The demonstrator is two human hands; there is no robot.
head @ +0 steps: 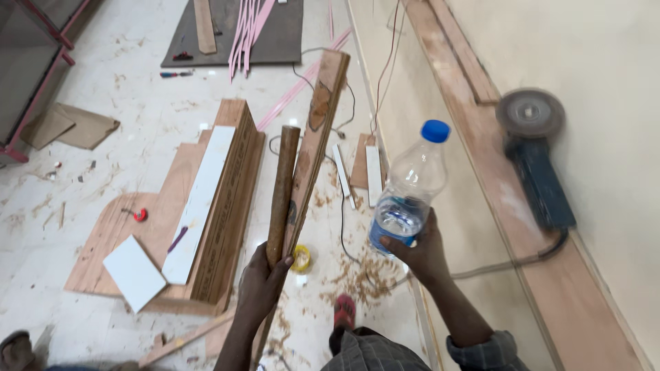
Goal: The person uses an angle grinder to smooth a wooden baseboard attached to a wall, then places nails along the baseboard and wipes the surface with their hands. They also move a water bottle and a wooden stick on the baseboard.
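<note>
Sawdust and wood shavings litter the pale marble floor [137, 117]. Above it, the left hand [261, 285] is clenched around a round wooden stick [282, 196] and a long plywood strip [317, 137], held together. The right hand [421, 251] grips a clear plastic bottle [409, 192] with a blue cap. An angle grinder [533, 154] rests on the long board [543, 295] to the right; stacked plywood pieces [220, 206] lie left.

Stacked boards [206, 206] on floor left of wood strip [313, 148]; bottle [409, 192] right of it, grinder [536, 158] far right on plank [529, 233]

A clear plastic bottle [407, 189] with blue cap and blue label, tilted, in the right hand [421, 249].
</note>
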